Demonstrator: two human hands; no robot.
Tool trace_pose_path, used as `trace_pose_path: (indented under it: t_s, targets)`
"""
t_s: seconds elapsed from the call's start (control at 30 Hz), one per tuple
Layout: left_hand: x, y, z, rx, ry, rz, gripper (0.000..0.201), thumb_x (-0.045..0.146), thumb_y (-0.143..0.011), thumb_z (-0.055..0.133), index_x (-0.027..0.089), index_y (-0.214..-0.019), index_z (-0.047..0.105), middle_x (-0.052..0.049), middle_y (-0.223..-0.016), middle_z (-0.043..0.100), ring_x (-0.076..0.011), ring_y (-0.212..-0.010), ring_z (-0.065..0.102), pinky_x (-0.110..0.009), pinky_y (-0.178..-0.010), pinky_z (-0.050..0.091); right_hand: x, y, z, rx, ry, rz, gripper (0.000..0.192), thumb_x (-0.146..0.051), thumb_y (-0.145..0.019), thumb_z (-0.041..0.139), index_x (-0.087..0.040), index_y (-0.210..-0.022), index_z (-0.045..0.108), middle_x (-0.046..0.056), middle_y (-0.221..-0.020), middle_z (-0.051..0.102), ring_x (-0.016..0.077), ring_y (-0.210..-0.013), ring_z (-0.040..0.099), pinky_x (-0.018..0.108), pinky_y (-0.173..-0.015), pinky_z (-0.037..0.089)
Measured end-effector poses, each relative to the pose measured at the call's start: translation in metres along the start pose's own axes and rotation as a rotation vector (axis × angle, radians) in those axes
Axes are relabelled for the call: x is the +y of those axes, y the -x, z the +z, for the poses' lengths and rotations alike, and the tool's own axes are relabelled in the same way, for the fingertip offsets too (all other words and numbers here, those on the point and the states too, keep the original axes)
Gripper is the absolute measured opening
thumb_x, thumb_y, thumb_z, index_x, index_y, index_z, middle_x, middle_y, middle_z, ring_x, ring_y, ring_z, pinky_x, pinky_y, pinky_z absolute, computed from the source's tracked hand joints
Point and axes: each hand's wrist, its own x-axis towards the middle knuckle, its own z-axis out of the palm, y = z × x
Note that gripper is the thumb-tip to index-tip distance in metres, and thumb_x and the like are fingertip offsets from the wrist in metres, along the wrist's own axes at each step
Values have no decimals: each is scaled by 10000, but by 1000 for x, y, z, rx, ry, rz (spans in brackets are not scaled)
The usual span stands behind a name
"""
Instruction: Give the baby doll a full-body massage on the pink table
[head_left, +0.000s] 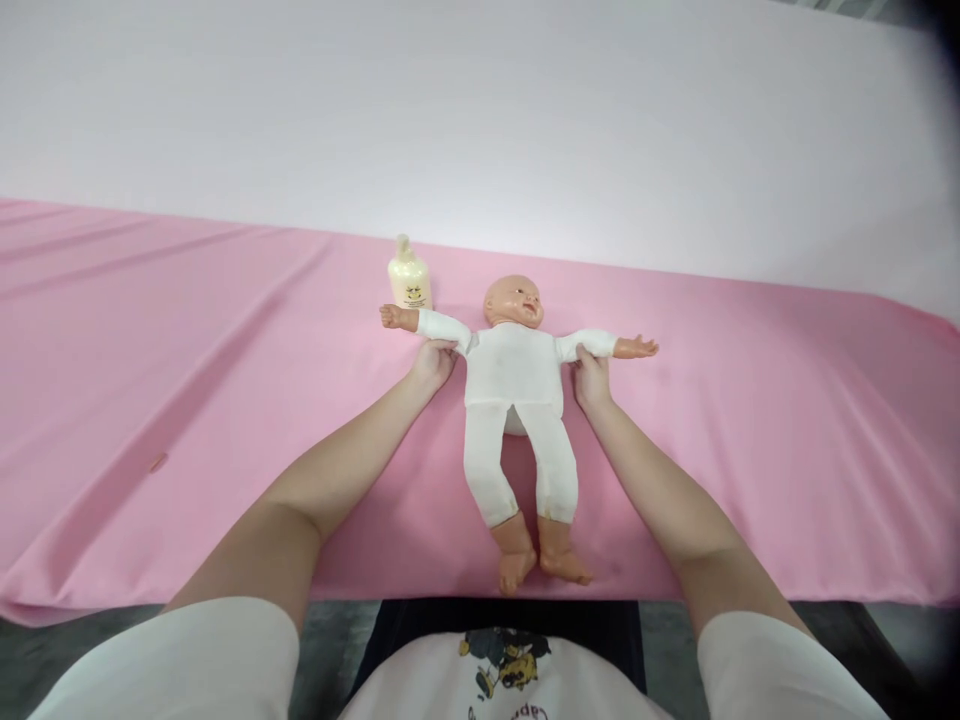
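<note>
Fingers (pixel 442 347) — soft white-sleeved doll (pixel 514 365)

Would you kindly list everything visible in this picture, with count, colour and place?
baby doll: one, white suit, bare head, hands and feet; lying face up on the pink sheet, arms spread.
bottle: one, pale yellow; upright beside the doll's outstretched arm, far side.
pink sheet: one, pink, wrinkled; covering the surface.
wall: pale, behind the sheet.
left hand: one; touching the doll's upper arm at the sleeve.
right hand: one; touching the doll's other upper arm.
</note>
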Motion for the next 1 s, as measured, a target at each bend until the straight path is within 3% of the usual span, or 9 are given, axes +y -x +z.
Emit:
trace_pose_path:
  t_s: [0.13,0.3,0.37,0.53,0.67,0.83,0.9,1.0]
  targets:
    - [1,1,1,46,116,-48,277,-19,-587,500,176,-749,615,-11,-762,670,-183,-863,675,-324,-882,534,0,-1,-1,0,-44,12,293,-321,-732,697,-200,-985,613,1,-966,697,151,-934,665,337,-982,516]
    - [-1,1,4,101,132,-14,73,145,-755,606,184,-816,593,-63,-865,691,-222,-989,677,-333,-900,551,-12,-3,-5,133,-9,143,164,-235,-782,605,-207,-943,589,13,-957,699,162,-961,677,359,-976,543]
    - [-1,1,4,111,131,-3,91,242,-825,635,185,-881,591,-90,-968,701,-236,-1074,666,-340,-922,556,-19,0,-8,199,7,201,128,-191,-782,578,-214,-907,588,13,-920,694,166,-949,681,368,-974,553]
    - [0,0,2,119,128,-31,155,284,-859,661,184,-945,581,-102,-1054,702,-247,-1153,654,-350,-951,566,-33,43,-17,235,30,267,59,-159,-767,598,-216,-769,582,22,-799,669,177,-850,683,387,-971,570]
    - [0,0,4,134,149,-51,128,237,-871,629,175,-975,589,-97,-1012,706,-246,-1128,667,-350,-945,576,-53,111,-18,-4,63,516,68,-283,-802,628,-218,-801,608,41,-844,712,194,-815,697,370,-873,601]
    - [-1,0,5,141,177,-31,168,222,-910,564,164,-1066,587,-117,-1083,703,-260,-1193,638,-358,-955,567,-92,190,-23,-343,25,875,282,-408,-868,595,-195,-1031,685,67,-985,755,232,-916,718,352,-801,590]
    - [-2,1,5,141,191,-27,165,225,-924,540,168,-1074,577,-121,-1131,697,-259,-1234,617,-356,-966,559,-103,207,-31,-468,15,1050,297,-414,-836,633,-175,-1006,686,92,-969,754,239,-920,726,347,-802,586]
    - [-3,1,5,129,177,-4,137,251,-919,540,170,-1025,571,-125,-1115,700,-275,-1231,615,-377,-971,549,-111,211,-40,-608,-21,1136,323,-273,-724,719,-174,-1026,659,84,-971,742,232,-902,733,357,-835,582]
